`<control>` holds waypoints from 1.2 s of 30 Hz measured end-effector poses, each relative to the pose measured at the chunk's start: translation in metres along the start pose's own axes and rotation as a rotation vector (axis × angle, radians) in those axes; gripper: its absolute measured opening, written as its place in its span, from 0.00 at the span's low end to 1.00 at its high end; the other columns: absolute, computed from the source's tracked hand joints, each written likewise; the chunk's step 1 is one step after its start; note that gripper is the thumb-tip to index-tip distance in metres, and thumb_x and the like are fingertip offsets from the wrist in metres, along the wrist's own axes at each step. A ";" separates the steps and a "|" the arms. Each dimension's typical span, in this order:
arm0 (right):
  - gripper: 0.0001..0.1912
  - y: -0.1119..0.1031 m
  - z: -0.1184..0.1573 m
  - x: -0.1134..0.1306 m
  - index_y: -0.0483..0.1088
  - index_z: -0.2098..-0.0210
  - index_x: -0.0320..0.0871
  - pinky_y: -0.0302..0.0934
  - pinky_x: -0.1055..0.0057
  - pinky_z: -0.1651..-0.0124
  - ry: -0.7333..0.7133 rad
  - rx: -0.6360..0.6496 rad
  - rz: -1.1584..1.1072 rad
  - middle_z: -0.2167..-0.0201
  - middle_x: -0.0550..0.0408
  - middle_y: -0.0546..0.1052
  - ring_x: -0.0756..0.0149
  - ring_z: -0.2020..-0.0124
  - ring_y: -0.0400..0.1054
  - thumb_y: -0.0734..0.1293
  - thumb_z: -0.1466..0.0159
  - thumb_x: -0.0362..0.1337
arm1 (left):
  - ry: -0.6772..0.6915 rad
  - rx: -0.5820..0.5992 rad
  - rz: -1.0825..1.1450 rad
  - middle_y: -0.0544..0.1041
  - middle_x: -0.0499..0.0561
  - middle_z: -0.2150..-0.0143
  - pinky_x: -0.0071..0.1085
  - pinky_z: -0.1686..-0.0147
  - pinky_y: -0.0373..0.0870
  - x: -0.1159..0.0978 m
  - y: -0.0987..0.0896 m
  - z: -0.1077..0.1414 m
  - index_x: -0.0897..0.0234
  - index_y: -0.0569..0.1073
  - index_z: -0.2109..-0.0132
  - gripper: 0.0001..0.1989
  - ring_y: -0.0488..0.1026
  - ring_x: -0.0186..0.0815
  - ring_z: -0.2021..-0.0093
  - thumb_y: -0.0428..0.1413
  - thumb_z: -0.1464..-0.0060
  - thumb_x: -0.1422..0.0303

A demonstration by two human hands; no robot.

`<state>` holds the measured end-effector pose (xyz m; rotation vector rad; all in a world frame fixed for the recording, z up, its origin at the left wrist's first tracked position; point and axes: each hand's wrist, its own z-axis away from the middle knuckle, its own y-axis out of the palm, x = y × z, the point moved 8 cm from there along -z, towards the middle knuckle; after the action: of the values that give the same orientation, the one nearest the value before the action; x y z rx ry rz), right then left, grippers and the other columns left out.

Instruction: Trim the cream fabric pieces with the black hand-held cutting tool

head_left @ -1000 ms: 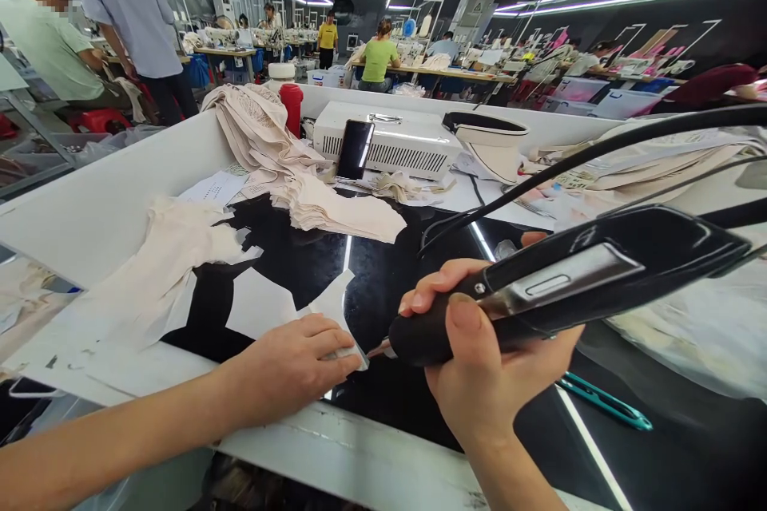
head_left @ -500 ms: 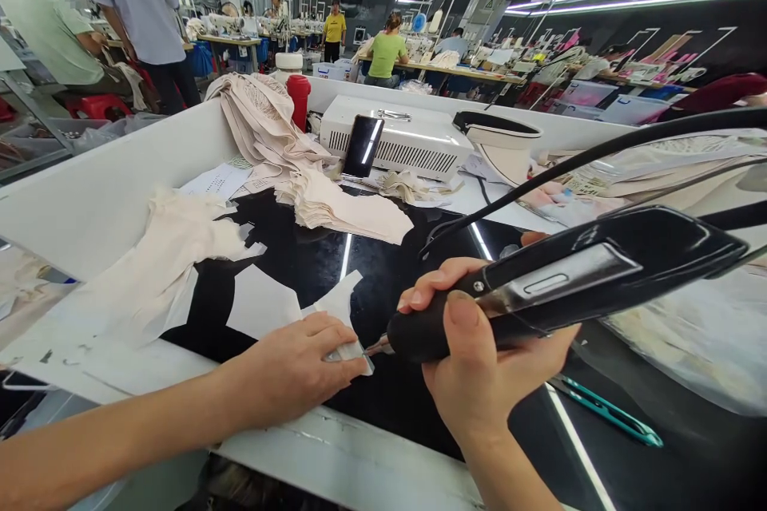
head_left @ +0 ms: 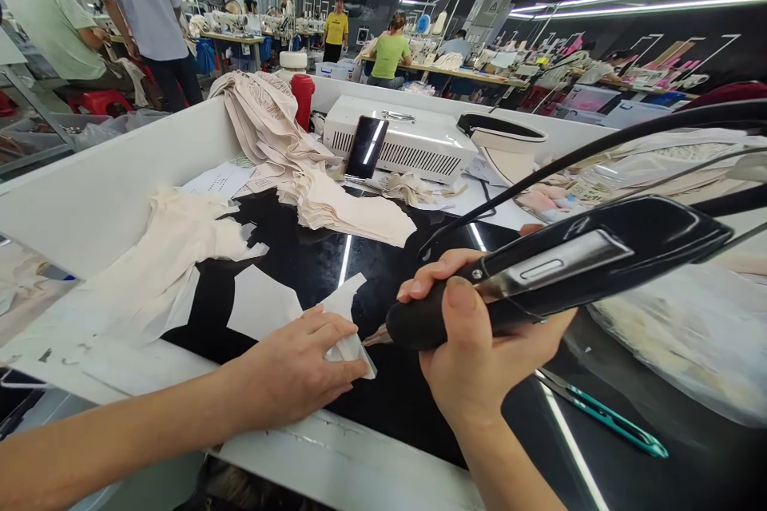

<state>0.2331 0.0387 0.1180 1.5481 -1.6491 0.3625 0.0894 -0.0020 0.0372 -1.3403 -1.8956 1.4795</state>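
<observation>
Glossy black surface (head_left: 383, 271) in a garment workshop: the left hand (head_left: 293, 371) lies flat, pressing a white fabric piece (head_left: 344, 311) near the front edge. The right hand (head_left: 479, 351) grips a black handheld cutting tool (head_left: 557, 271), tip touching the piece. Beige fabric stack (head_left: 335, 207) behind.

The left hand (head_left: 300, 371) covered the near part of the white fabric piece (head_left: 281, 307). Beyond the right hand (head_left: 479, 351), the black tool's (head_left: 563, 271) cord (head_left: 599, 152) ran off the picture's edge.
</observation>
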 end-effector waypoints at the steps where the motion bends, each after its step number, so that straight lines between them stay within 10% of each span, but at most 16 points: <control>1: 0.23 0.001 0.000 -0.001 0.63 0.49 0.53 0.71 0.70 0.74 0.000 0.004 0.005 0.69 0.66 0.77 0.70 0.78 0.72 0.75 0.38 0.33 | 0.002 -0.004 0.003 0.72 0.63 0.42 0.55 0.37 0.70 0.000 0.000 0.000 0.60 0.76 0.44 0.12 0.74 0.48 0.41 0.55 0.31 0.71; 16: 0.28 -0.004 0.010 0.012 0.69 0.43 0.56 0.72 0.67 0.76 0.026 0.055 -0.029 0.68 0.61 0.77 0.67 0.78 0.72 0.78 0.39 0.34 | 0.018 -0.052 -0.158 0.77 0.63 0.46 0.42 0.39 0.73 -0.026 -0.005 0.007 0.72 0.73 0.44 0.19 0.74 0.47 0.43 0.63 0.36 0.64; 36: 0.25 -0.003 0.007 0.012 0.71 0.45 0.58 0.71 0.69 0.75 -0.015 0.009 -0.031 0.69 0.63 0.77 0.68 0.77 0.72 0.77 0.38 0.33 | -0.030 0.063 -0.030 0.72 0.62 0.42 0.58 0.40 0.72 -0.001 0.001 0.012 0.60 0.73 0.42 0.17 0.72 0.50 0.40 0.62 0.35 0.66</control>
<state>0.2343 0.0255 0.1213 1.5849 -1.6350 0.3428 0.0811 -0.0086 0.0322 -1.2628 -1.8636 1.5389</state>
